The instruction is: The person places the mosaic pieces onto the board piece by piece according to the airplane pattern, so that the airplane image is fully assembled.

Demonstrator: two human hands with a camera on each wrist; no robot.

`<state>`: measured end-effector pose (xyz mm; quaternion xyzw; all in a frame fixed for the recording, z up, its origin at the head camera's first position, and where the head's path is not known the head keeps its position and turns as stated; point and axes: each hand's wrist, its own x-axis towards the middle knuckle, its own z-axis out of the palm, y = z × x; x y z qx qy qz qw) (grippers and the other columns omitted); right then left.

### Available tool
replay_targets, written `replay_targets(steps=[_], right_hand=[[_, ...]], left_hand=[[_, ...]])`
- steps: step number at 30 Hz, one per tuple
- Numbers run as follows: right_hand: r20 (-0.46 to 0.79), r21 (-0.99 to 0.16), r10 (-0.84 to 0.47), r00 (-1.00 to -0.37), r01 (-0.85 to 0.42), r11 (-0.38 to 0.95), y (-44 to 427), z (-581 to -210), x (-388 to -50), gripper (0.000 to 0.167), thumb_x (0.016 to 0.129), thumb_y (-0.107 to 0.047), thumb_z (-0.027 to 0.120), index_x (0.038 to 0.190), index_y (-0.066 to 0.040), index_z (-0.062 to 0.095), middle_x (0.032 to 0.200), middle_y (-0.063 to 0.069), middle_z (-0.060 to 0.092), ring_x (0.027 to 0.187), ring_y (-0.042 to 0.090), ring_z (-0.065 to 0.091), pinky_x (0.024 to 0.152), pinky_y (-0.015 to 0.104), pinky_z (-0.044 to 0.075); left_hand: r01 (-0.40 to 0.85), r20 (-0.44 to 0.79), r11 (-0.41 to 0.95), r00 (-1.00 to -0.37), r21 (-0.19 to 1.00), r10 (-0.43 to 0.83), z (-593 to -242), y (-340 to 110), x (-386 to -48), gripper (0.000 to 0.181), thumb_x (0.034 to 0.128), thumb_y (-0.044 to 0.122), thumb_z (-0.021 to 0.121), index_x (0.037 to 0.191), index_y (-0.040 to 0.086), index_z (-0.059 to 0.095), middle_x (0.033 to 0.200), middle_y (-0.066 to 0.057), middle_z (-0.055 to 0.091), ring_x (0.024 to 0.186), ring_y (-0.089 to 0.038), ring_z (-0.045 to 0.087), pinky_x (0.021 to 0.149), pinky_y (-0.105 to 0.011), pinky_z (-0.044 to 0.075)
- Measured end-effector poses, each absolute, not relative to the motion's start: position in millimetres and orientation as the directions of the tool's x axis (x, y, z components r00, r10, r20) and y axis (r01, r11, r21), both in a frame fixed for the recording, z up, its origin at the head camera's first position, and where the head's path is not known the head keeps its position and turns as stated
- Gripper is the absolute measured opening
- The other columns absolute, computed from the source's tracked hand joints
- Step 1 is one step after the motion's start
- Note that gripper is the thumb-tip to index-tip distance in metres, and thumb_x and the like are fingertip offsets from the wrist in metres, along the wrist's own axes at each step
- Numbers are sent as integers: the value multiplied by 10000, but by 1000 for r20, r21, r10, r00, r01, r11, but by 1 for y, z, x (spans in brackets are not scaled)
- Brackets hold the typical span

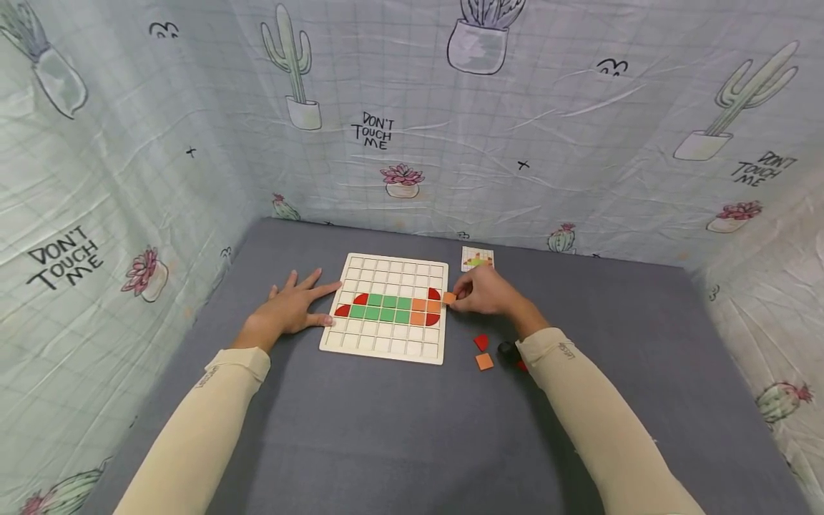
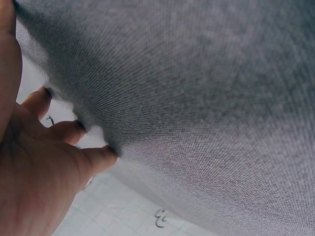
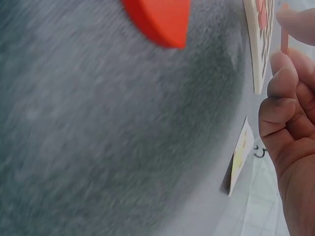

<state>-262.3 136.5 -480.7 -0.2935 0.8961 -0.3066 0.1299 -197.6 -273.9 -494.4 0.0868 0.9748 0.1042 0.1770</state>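
A pale wooden grid board (image 1: 380, 347) lies on the grey table, bearing green, orange and red tiles in two rows, plus a red curved tile above the right end. My left hand (image 1: 291, 304) rests with spread fingers at the board's left edge; the left wrist view shows that hand (image 2: 47, 162) with its fingertips on the grey cloth. Between thumb and index finger my right hand (image 1: 484, 292) pinches an orange square tile (image 1: 449, 297) at the board's right edge. In the right wrist view this tile (image 3: 284, 37) appears edge-on.
Near my right forearm lie a red tile (image 1: 481, 342), an orange square tile (image 1: 484, 362) and a dark round object (image 1: 507, 350), with another red piece partly under the sleeve. A small pattern card (image 1: 477, 257) lies behind my right hand. Printed cloth (image 1: 450, 164) hangs around the table.
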Motion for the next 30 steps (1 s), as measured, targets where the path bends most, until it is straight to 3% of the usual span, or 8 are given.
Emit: replay_targets(steps=[30], right_hand=[[-52,-614,-661,-748,-498,612,89,-477,-276,114,858,-178,829,910,-79,808,840,38,768,750,125,656,696,286,542]], left_hand=[[113,-348,961,-916,253,200,-492,-274,-197,885,915,644,644,1662,406,233,1782,-110,13,1596,-554,-46,1199,-819,96]])
